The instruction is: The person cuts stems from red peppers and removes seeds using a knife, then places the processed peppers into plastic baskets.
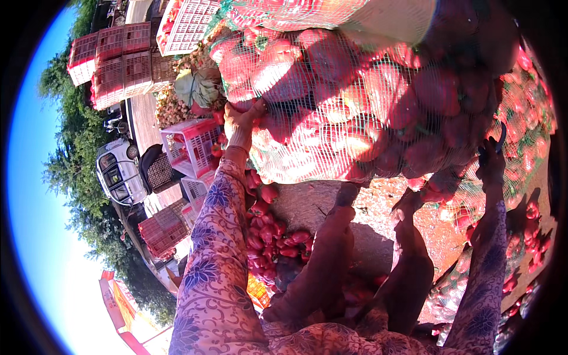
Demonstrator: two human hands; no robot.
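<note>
A large mesh sack full of red bell peppers lies across the space before me, partly in hard sunlight and partly in shadow. My left hand grips the netting at its left end, thumb and fingers against the mesh. At the sack's lower right, my right hand is in shade, closed around a dark curved tool whose tip points up. What kind of tool it is cannot be made out. Whether that hand also touches the netting is unclear.
Loose red bell peppers are heaped on the ground by my legs. More filled mesh sacks stand on the right. Plastic crates line the left, near a cabbage. Farther off is a white van.
</note>
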